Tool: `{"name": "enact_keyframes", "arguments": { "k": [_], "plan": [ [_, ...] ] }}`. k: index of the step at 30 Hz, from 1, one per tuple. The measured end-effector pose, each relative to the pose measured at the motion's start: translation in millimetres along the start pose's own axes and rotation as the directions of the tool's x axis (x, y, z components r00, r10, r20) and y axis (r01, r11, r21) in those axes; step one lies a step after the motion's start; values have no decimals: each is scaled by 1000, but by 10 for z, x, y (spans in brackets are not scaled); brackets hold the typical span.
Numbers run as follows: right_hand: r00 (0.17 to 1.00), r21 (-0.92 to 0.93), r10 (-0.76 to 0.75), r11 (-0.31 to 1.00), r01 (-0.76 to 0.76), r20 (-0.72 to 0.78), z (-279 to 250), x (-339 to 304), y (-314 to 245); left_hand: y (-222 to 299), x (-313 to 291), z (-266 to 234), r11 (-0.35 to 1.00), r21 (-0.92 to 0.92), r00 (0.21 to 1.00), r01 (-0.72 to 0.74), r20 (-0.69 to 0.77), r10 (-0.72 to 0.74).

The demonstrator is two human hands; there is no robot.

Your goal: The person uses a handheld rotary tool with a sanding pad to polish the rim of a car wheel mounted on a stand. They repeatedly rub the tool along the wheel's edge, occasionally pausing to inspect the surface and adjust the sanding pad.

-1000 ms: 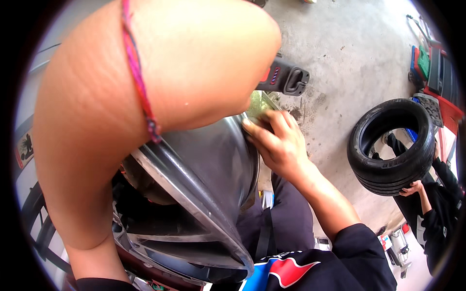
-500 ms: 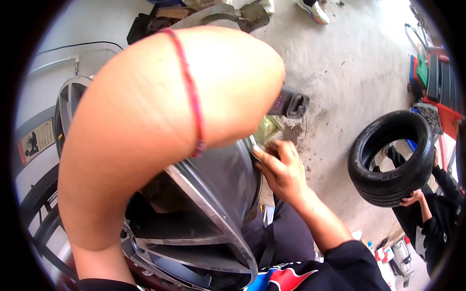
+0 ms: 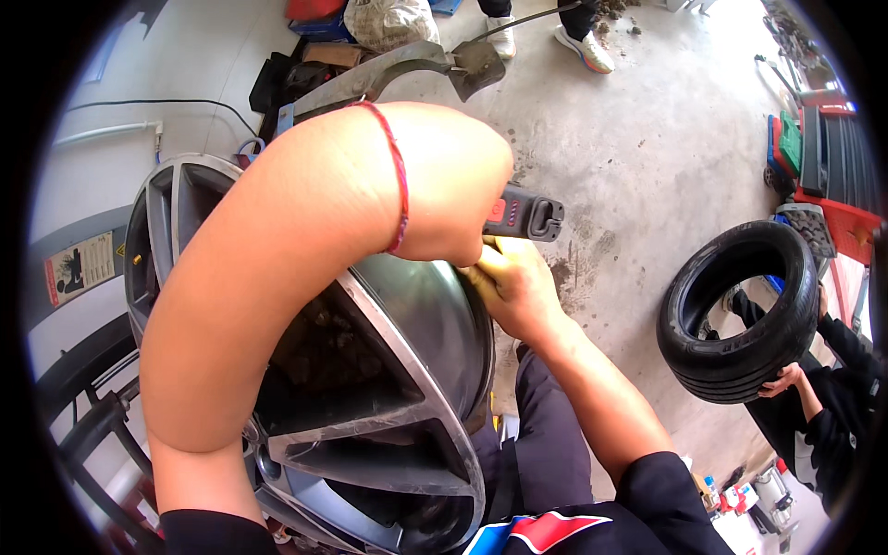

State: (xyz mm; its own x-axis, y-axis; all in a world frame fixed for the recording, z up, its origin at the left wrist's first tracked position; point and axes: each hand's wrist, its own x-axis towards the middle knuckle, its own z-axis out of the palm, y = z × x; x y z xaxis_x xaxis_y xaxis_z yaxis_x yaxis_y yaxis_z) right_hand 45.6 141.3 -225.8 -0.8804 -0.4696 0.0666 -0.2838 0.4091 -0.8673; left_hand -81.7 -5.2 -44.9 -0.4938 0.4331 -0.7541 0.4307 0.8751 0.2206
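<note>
A grey alloy wheel rim (image 3: pixel 407 435) stands on edge in front of me. My left forearm arches over it, with a red string around the wrist. The back of my left hand (image 3: pixel 449 185) shows beyond the string, bent down behind the rim's far edge; its fingers are hidden. My right hand (image 3: pixel 518 291) presses against the rim's upper right edge, fingers closed on a small yellow-green piece (image 3: pixel 481 270) that is mostly covered by the hand.
A black and red hand tool (image 3: pixel 525 215) lies on the concrete floor just past my hands. At the right, another person's hand steadies a black tyre (image 3: pixel 740 324). Someone's shoes (image 3: pixel 583 46) and a grey metal arm (image 3: pixel 388 67) are at the top. A red rack (image 3: pixel 832 176) stands far right.
My left arm has dropped lower and smaller in the picture, showing more of the rim and floor. My right hand has stayed at the rim's edge with the yellow-green piece.
</note>
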Motion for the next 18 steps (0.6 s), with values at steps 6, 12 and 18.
{"name": "enact_keyframes", "arguments": {
  "k": [6,12,18],
  "plan": [
    [998,-101,-51,994,48,-28,63,-197,2,19,19,16,1000,19,1000,15,10,-15],
    [998,-69,39,997,-36,51,41,-330,-3,-15,4,85,999,39,1000,22,14,-23],
    [999,-49,45,998,-43,24,-38,201,-78,-7,-39,-35,999,34,999,7,-41,-5]
  ]
}}
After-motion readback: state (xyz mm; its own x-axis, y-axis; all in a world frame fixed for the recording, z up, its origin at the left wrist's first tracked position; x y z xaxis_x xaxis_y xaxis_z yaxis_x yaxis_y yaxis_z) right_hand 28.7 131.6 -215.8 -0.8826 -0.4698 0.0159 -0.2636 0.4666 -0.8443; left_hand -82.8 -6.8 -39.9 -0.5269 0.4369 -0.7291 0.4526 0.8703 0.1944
